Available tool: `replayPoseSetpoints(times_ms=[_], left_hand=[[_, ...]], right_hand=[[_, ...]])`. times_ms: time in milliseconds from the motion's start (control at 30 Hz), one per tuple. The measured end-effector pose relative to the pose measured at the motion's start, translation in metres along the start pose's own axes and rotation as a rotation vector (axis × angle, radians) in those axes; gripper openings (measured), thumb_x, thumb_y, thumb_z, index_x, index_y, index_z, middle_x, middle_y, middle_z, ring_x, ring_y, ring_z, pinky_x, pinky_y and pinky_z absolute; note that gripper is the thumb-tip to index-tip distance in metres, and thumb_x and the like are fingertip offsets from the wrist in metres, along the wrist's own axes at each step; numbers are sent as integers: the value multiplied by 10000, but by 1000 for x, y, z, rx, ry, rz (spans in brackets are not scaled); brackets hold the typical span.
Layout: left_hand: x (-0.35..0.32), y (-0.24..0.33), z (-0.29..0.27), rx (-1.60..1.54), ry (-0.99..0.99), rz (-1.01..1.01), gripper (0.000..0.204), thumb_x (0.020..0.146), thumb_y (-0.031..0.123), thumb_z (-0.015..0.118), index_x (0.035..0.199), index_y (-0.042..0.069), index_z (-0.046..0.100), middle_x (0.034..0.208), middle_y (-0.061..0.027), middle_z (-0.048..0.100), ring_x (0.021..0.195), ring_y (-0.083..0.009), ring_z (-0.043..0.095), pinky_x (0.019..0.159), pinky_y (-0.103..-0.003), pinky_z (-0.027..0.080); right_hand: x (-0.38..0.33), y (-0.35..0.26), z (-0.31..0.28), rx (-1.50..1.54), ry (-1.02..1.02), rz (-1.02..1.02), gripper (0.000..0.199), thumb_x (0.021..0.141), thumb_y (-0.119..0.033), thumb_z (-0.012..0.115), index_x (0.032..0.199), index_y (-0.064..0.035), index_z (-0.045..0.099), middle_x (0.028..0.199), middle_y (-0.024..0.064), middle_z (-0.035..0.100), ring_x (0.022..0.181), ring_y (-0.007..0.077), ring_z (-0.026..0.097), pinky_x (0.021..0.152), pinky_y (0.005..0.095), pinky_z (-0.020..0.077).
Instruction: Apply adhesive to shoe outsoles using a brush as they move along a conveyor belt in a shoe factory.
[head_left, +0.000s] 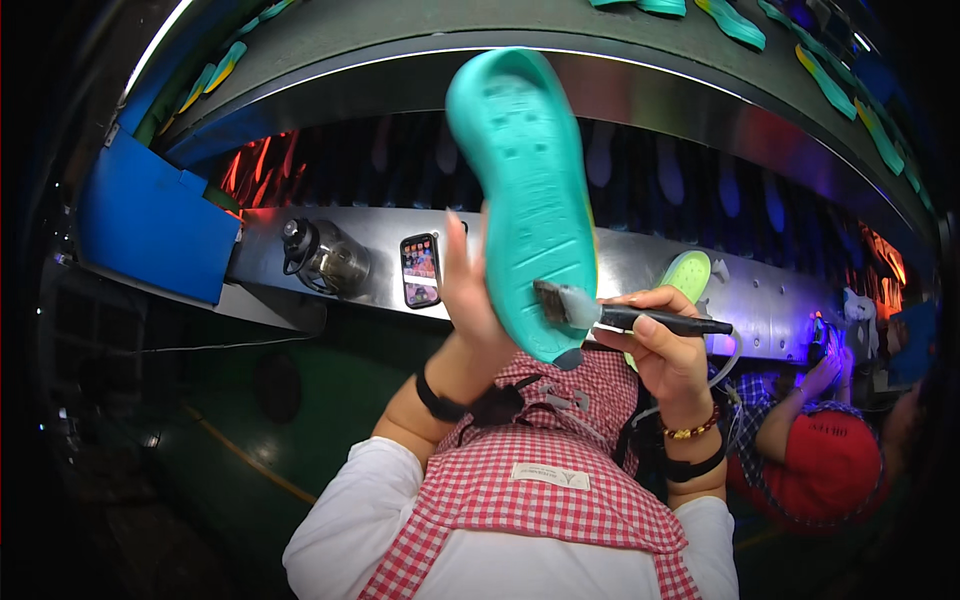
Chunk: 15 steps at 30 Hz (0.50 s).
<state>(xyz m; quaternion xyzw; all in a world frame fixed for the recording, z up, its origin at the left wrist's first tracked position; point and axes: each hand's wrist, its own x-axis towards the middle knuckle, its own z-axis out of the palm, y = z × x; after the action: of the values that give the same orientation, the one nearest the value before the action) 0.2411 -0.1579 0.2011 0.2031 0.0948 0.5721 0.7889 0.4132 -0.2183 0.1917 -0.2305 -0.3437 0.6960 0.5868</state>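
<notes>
So the main thing here is a teal shoe sole (530, 200), held up in front of the chest, heel end away from the person, above the near edge of a shiny metal worktop (640, 255). The left hand (470, 290) has it by the left edge: palm up against the side, a couple of fingers sticking up pretty straight, so it's only loosely curled. Can't really see what the fingers behind the sole are doing.

The right hand (665, 335) is closed in a pinch around the black handle of a brush (690, 325), kind of like a pen grip. The brush head is right over the lower part of the sole and looks to be touching it.

On the worktop there's a dark see-through bottle (335, 262) over on the left, a phone (421, 270) with its screen lit just beside the left hand, and a lime-green sole (687, 275) partly hidden behind the right hand. More teal soles (735, 22) sit on the grey belt (360, 55) up top.
</notes>
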Motion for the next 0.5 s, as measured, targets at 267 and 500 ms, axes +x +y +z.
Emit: replayPoseSetpoints(times_ms=[267, 500], left_hand=[[-7, -9, -21, -177, -12, -66, 524, 907, 242, 338, 1382, 78, 191, 1360, -111, 340, 1203, -241, 403, 1020, -391, 303], [-2, -3, -22, -99, -25, -53, 533, 882, 245, 390, 1358, 56, 243, 1324, -139, 381, 1185, -244, 423, 998, -392, 337]], right_hand=[[-10, 0, 14, -608, -225, -216, 197, 760, 81, 589, 954, 49, 581, 968, 167, 617, 894, 181, 603, 805, 284, 482], [-1, -18, 17, -618, -305, -163, 182, 727, 47, 627, 908, 31, 629, 918, 170, 641, 857, 219, 627, 788, 298, 487]])
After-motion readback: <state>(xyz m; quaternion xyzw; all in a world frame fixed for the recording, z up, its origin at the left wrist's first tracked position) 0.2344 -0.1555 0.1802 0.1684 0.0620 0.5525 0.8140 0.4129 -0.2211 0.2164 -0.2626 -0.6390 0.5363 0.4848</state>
